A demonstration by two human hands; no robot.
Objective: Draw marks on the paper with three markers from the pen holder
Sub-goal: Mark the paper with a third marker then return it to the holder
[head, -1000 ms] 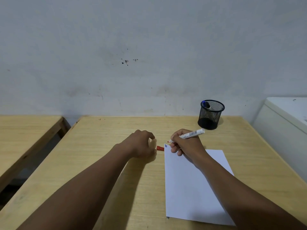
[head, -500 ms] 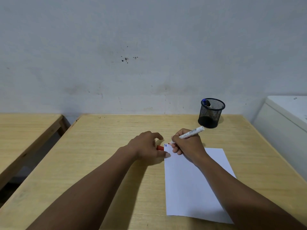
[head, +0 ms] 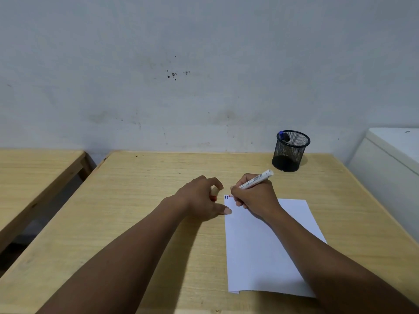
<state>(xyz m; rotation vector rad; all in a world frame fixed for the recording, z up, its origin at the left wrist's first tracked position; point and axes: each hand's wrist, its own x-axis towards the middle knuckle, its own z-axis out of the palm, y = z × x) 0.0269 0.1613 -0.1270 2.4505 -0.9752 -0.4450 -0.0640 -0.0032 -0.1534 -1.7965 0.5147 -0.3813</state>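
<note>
Since a second ago I see my left hand (head: 200,198) slid right, fingers loosely spread with its thumb pinning the white paper sheet's (head: 267,250) left edge at frame centre, while my right hand (head: 254,196) clamps the white-barrelled marker (head: 256,179), its long axis slanting up-right toward the black mesh pen holder (head: 291,151) on the wooden counter (head: 140,200).
</note>
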